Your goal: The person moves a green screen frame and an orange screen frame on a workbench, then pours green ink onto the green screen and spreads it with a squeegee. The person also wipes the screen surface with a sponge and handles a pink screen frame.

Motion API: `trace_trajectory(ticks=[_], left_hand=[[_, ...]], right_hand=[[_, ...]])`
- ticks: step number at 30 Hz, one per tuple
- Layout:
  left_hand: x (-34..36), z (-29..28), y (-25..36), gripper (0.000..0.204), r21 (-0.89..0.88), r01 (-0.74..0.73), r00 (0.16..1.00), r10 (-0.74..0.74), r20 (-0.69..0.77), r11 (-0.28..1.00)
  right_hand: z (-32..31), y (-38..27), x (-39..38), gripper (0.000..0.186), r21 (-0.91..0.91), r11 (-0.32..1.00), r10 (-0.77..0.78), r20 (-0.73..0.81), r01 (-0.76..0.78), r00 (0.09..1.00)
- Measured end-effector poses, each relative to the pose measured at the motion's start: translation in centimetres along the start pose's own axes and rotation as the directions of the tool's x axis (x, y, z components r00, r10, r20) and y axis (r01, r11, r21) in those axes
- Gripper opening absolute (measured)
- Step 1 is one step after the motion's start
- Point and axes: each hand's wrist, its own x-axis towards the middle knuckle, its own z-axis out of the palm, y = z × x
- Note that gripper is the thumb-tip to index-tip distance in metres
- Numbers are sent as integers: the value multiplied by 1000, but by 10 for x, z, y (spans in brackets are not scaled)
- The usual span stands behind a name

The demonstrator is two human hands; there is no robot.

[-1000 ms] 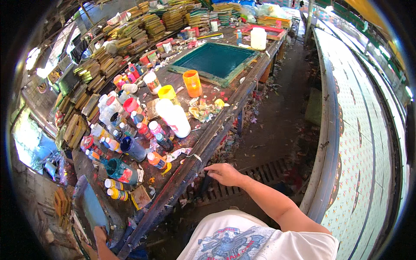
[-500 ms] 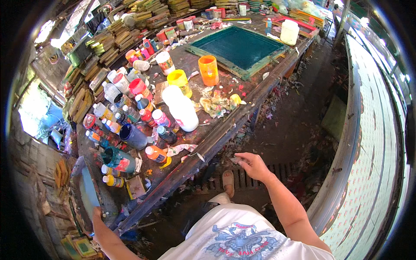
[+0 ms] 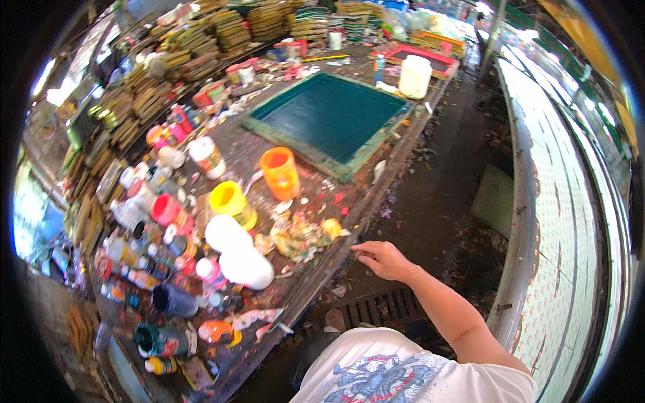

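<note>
My right hand [image 3: 384, 260] is in the air just off the near edge of the worktable [image 3: 322, 258], fingers pointing left and pressed together. What sits between the fingertips, if anything, is too small to make out. My left hand is out of view. Closest to the right hand on the table lies a crumpled, paint-stained rag [image 3: 295, 236]. Behind it stand an orange tub [image 3: 279, 176] and a yellow tub [image 3: 233, 207]. A white bottle [image 3: 247, 266] lies or leans left of the rag. Farther back, a wood-framed printing screen with dark green mesh [image 3: 329, 114] lies flat.
Crowded paint bottles and jars, among them a dark teal tub [image 3: 161, 340], fill the table's left side. Stacked wooden frames [image 3: 195, 40] line the back. A white jug [image 3: 415, 77] stands by the far edge. Rightward, past the aisle, runs a long patterned table [image 3: 564, 221].
The view has swung and moved forward along the table. My left hand, which was low at the left, has gone out of view. My right hand is now nearer the table edge.
</note>
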Motion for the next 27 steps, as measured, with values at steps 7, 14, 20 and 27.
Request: trace_trajectory(ticks=[7,14,20,27], left_hand=[[27,41,205,47,-47,-262,945,266,191,964],[8,69,379,48,-52,-387,882,386,269,921],[-38,99,522,49,-41,-427,853,417,313,903],[-84,132,671,49,-45,-450,819,432,378,892]], right_hand=[[-54,61,31,37,95,992,87,-61,-81,994],[-145,148,38,38,119,989,105,-110,-92,988],[-273,233,18,38,121,982,171,-215,-147,961],[-410,334,-19,35,286,934,326,-434,-215,840]])
